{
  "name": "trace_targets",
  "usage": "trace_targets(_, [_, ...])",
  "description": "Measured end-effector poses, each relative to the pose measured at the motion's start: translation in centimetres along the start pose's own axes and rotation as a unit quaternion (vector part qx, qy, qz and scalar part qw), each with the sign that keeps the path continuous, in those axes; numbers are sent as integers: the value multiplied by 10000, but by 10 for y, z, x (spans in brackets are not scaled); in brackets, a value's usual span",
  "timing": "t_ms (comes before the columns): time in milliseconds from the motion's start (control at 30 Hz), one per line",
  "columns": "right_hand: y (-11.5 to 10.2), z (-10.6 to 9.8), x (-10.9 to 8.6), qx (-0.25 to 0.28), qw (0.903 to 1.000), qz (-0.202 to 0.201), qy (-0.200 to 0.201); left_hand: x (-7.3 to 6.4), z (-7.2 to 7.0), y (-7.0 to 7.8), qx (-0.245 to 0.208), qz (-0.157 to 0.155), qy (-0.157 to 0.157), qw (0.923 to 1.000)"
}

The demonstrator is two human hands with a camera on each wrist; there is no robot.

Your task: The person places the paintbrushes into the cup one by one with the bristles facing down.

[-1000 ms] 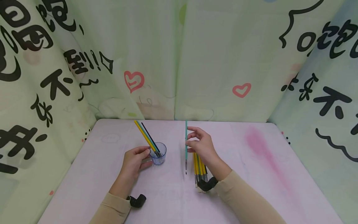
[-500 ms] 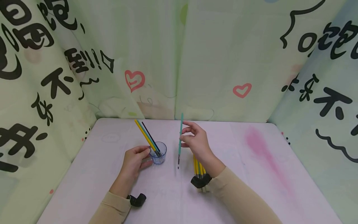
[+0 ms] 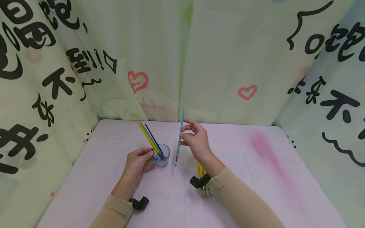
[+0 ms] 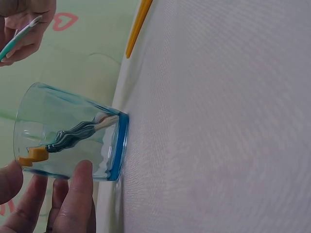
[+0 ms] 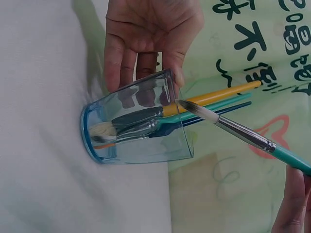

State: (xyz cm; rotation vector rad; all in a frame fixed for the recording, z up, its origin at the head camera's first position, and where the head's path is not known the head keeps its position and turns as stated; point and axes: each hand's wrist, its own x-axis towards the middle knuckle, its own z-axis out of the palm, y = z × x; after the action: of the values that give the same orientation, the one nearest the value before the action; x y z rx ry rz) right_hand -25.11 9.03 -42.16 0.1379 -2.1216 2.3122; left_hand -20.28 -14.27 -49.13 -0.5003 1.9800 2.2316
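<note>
A clear blue-tinted cup (image 3: 161,161) stands upright on the table, with yellow, turquoise and dark-handled paintbrushes (image 5: 214,99) leaning in it, bristles down. My left hand (image 3: 139,162) holds the cup from its left side, thumb at the rim and fingers along the wall. To the right of the cup, my right hand (image 3: 196,139) pinches a turquoise paintbrush (image 3: 181,125) by its handle, bristles pointing down. In the right wrist view, the pale, dark-tipped bristles (image 5: 199,110) overlap the cup's rim.
More paintbrushes (image 3: 201,170), yellow and turquoise-handled, lie in a bunch on the pale pink table (image 3: 256,190), partly hidden under the right wrist. A printed curtain (image 3: 214,63) hangs behind the table's far edge. Each wrist wears a small black camera (image 3: 140,203).
My right hand has moved left and away from me with the turquoise paintbrush, from above the bunch towards the cup. The brush now tilts slightly. My left hand and the cup have stayed put.
</note>
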Motion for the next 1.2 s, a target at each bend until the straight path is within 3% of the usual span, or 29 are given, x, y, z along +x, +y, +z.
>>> trace_targets(767, [-10,28,20,896,9938,-630,168,0,1,0,48,12,59,10000])
trace_targets(1200, [5,36,26,73,9970,-770,23,3,-1,-1,-18,4,18,10000])
